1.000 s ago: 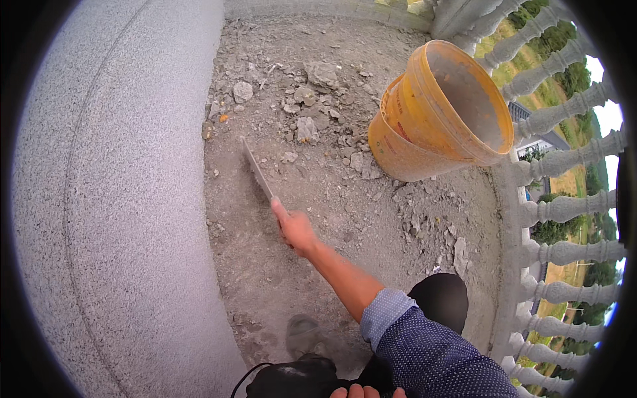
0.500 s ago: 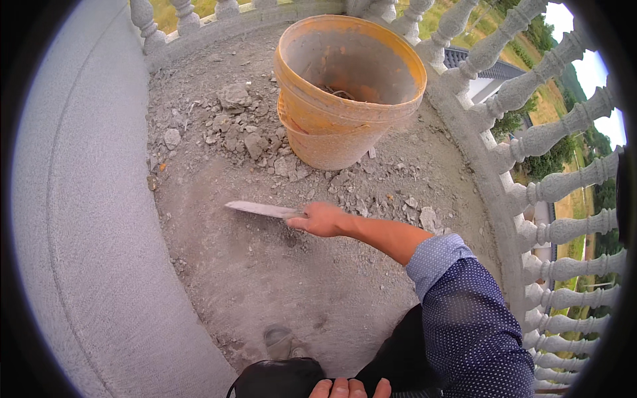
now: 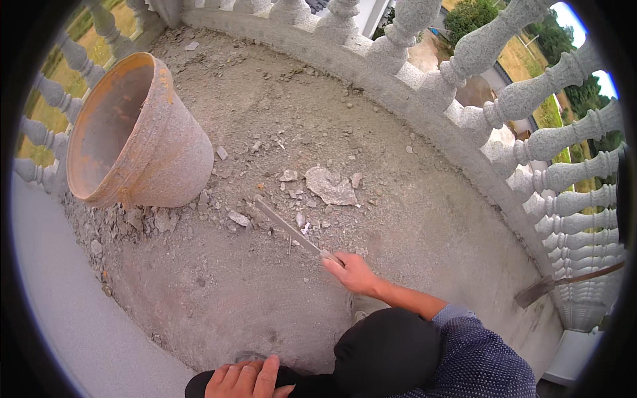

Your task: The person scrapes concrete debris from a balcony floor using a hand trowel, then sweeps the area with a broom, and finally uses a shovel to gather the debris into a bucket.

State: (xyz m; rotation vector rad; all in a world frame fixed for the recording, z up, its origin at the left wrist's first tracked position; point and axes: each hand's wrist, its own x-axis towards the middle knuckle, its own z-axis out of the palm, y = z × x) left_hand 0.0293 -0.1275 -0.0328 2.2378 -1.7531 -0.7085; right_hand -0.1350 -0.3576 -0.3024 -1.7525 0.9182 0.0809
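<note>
The right hand point(image 3: 353, 272) grips a thin, flat tool point(image 3: 288, 227), fingers wrapped around one end, near a jagged slab point(image 3: 330, 186) on gritty, dust-grey floor point(image 3: 438, 242). The left hand point(image 3: 244, 380), fingers slightly parted, rests on a black-clad leg point(image 3: 315, 386).

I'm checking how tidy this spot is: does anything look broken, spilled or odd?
Yes: loose rubble litters the floor near the bucket. A large, jagged chunk beyond the flat tool in the right hand looks broken off something. The bucket's outside also looks coated in grey grime.
</note>
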